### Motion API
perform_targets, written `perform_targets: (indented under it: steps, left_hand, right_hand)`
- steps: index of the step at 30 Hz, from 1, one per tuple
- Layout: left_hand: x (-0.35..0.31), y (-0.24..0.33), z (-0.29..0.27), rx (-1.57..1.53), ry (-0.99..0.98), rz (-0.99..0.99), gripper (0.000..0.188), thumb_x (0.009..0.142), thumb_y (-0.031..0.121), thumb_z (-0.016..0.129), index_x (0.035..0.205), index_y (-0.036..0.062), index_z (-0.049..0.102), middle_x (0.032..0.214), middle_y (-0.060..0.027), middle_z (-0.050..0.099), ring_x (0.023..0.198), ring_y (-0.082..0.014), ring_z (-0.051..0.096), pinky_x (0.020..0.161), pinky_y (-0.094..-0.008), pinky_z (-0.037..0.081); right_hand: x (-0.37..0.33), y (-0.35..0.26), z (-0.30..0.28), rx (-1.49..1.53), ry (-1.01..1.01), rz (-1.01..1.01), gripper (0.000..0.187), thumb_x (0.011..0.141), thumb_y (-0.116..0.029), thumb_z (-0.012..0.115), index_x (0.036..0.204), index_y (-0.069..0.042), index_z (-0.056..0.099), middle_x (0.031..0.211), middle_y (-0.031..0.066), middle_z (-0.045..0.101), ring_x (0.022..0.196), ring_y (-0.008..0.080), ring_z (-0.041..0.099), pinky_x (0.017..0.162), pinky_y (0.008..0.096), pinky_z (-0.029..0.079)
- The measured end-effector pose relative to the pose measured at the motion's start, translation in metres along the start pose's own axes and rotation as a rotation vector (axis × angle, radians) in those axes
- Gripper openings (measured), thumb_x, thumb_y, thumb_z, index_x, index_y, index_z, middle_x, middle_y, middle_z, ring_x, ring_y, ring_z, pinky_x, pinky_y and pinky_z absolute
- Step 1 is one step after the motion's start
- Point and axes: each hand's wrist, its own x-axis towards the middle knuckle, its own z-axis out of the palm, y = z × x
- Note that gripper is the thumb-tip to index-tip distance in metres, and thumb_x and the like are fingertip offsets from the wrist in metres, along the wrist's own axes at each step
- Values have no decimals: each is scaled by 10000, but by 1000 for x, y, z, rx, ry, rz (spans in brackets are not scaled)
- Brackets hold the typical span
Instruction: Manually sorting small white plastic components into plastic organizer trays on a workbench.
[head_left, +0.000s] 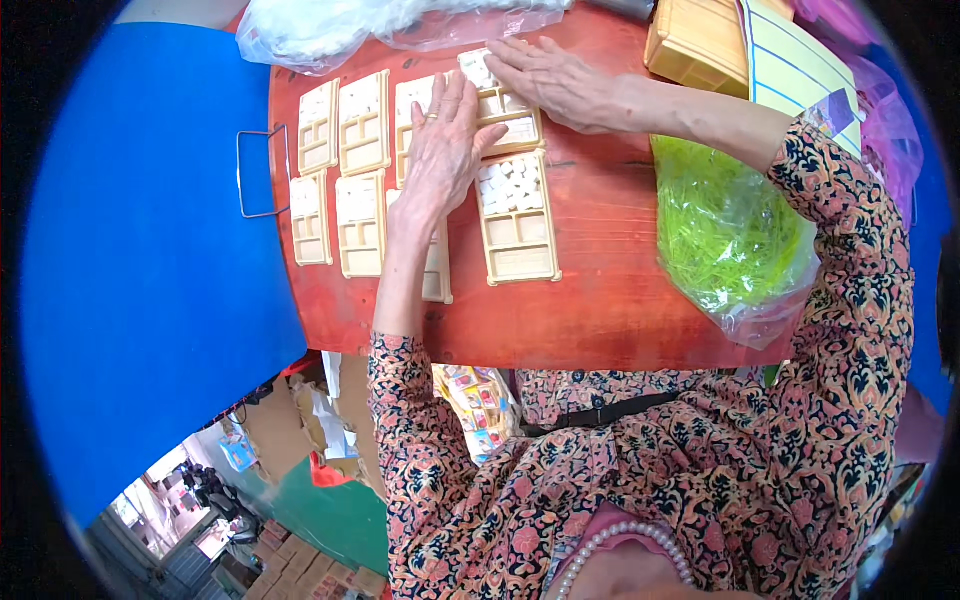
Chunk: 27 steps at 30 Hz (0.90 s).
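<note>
Two rows of beige compartment trays lie on the red table, small white pieces filling the wide compartment at the far end of each. My left hand rests over the far tray of the third column, fingers stretched out and flat, hiding much of it and part of the near tray below. Over the far end of the rightmost far tray, my right hand reaches in from the right. Its fingers are extended across the white pieces there. Neither hand grips anything visible.
A clear bag of bright green shreds lies on the right of the red table. Stacked yellow-beige trays and a lined sheet are behind it. A clear plastic bag with white contents sits along the far edge. Blue board stands left.
</note>
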Motion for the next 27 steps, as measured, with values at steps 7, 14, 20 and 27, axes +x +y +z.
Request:
perform_targets:
  steps: [7, 14, 20, 27]
  left_hand:
    - [1, 0, 4, 5, 12, 0, 653, 891, 400, 503, 1341, -38, 327, 1428, -225, 277, 1353, -370, 201, 1067, -562, 186]
    - [2, -1, 5, -6, 29, -3, 651, 891, 403, 505, 1333, -43, 332, 1443, -221, 245, 1360, -367, 180, 1071, -552, 181]
    - [1, -3, 6, -25, 86, -8, 671, 890, 432, 493, 1348, -29, 326, 1452, -210, 235, 1364, -355, 178, 1073, -553, 177]
    - [-12, -7, 4, 15, -20, -28, 656, 902, 439, 463, 1386, 26, 300, 1474, -139, 227, 1384, -274, 154, 1092, -528, 141]
  right_hand:
    - [1, -9, -4, -85, -65, 53, 549, 889, -125, 379, 1393, 18, 217, 1475, 196, 173, 1375, 321, 169, 1067, 538, 244]
    - [4, -8, 3, -119, -44, 56, 570, 879, -120, 405, 1400, 10, 213, 1478, 195, 170, 1375, 323, 175, 1045, 531, 278]
    - [2, -7, 10, -147, -24, 38, 574, 879, -117, 408, 1402, 8, 208, 1479, 196, 168, 1374, 323, 178, 1039, 532, 282]
    - [11, -16, 18, -179, 61, -8, 575, 865, -106, 425, 1397, 2, 236, 1479, 188, 182, 1366, 318, 210, 1020, 500, 304]
